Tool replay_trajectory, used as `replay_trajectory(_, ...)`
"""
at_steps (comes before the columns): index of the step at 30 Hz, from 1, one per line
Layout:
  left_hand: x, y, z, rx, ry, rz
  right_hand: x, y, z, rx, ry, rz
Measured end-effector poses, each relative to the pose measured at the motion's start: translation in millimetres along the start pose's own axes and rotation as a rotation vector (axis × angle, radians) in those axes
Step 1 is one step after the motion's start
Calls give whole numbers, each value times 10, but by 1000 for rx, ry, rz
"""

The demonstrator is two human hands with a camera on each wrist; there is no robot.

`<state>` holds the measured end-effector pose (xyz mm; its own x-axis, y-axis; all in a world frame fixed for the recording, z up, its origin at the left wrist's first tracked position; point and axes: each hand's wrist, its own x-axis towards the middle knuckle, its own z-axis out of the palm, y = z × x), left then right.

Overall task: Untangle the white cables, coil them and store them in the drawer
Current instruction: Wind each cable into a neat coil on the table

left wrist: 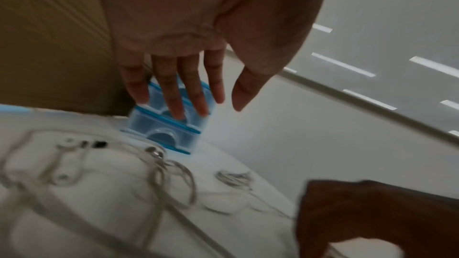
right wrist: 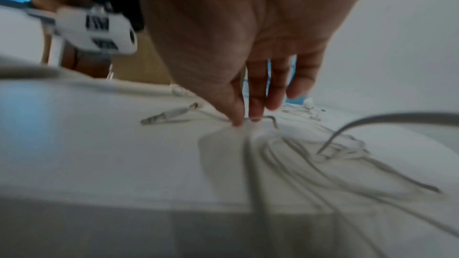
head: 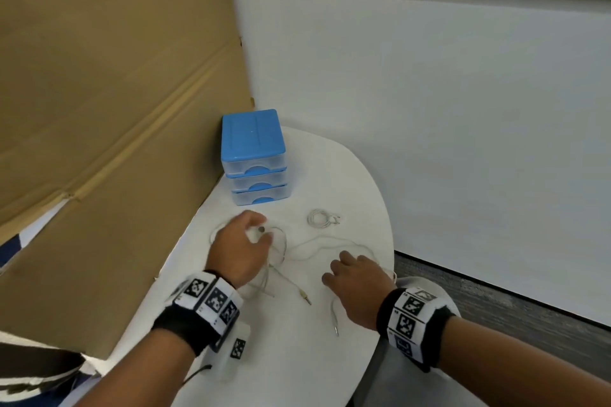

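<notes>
A loose tangle of thin white cables [head: 307,244] lies on the round white table [head: 330,175], blurred in the wrist views [left wrist: 159,174] [right wrist: 298,144]. My left hand [head: 251,238] hovers over its left part, fingers straight and spread [left wrist: 211,95], holding nothing; a small white piece with a dark spot [head: 255,232] shows at the fingertips. My right hand [head: 330,271] is low over the right part, thumb and forefinger tips [right wrist: 237,123] touching a strand on the table. One white cable [head: 322,218] lies coiled apart. The blue three-drawer unit [head: 253,155] stands behind, all drawers closed.
A large cardboard sheet [head: 99,109] leans along the table's left side, right behind the drawer unit. A white wall [head: 429,109] closes the back and right. Metal jack plugs [head: 306,299] [right wrist: 166,117] lie near the front, with the table's rim just right of my right hand.
</notes>
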<state>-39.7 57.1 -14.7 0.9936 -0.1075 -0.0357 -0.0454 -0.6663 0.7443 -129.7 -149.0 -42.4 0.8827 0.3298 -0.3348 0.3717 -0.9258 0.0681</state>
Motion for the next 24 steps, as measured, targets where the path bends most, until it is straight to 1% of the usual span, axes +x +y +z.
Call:
replay_trajectory(2,-183,54,134,-87,-117,55,14,-17,35,-103,72,-29)
replay_trajectory(4,-342,29,269,-110,-266,66,35,-68,12,-11,110,-50)
replay_trajectory(6,-439,-27,382,-126,-384,72,49,-87,-37,101,155,15)
replay_trajectory(8,-495,-70,447,-104,-461,81,29,-61,-39,120,153,55)
replay_trajectory(10,-514,-91,455,-58,-478,91,-5,-30,10,104,79,55)
replay_trajectory(12,-500,-114,447,-54,-473,83,-41,-8,41,50,31,20)
replay_trajectory(14,-506,-131,435,-84,-483,54,-44,4,39,-15,8,-5)
replay_trajectory(16,-547,-129,458,-90,-507,29,-46,6,22,-35,28,-23)
replay_trajectory(18,-634,-94,485,-102,-542,5,-106,-21,-39,85,75,-11)
replay_trajectory(19,-704,-59,493,-137,-561,-19,-162,-43,-86,213,124,13)
replay_trajectory(22,-948,98,439,-356,-568,-134,-405,-96,-192,639,344,116)
replay_trajectory(24,-1112,224,341,-533,-538,-209,-616,-171,-234,831,445,191)
